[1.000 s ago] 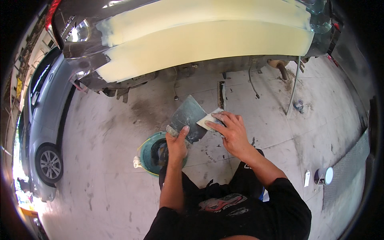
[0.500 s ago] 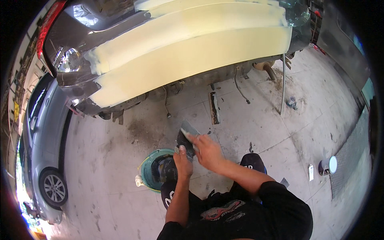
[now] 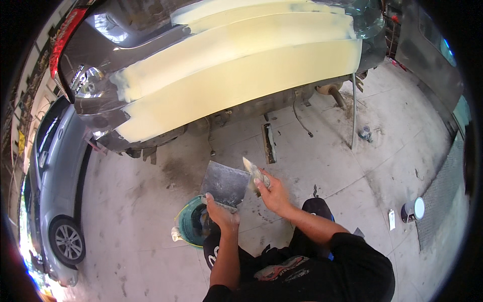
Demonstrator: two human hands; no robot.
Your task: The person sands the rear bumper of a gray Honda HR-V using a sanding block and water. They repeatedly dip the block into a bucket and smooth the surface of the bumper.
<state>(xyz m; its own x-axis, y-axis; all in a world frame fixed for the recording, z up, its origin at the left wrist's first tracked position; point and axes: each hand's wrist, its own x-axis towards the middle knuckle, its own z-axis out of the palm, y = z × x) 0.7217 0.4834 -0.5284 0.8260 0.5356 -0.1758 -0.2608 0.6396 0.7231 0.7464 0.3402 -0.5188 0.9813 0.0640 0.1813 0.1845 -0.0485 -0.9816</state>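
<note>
My left hand [image 3: 221, 215] is closed on the near edge of a dark grey square plate [image 3: 226, 182], whose face is turned up with pale smears on it. In my right hand [image 3: 275, 194] is a putty spreader [image 3: 251, 167], coated with cream-coloured paste; its tip points up and away from me. The spreader is just right of the plate; whether they touch, I cannot tell. Ahead of both hands, the dark car's rear bumper [image 3: 241, 68] carries a broad layer of cream filler. A teal bucket [image 3: 185, 221] stands under my left hand, partly hidden by it and my leg.
A silver car [image 3: 58, 161] is parked on the left. Loose cables [image 3: 302, 120] hang beneath the bumper, and a dark strip [image 3: 268, 143] lies on the tiled floor. To the right are a paint can [image 3: 412, 209], a small white object [image 3: 392, 219] and a grey panel [image 3: 443, 194].
The plate has turned from a slanted, nearly edge-on pose to lie face up. My right hand has moved right, off the plate, with the spreader's cream-coated blade now in plain sight.
</note>
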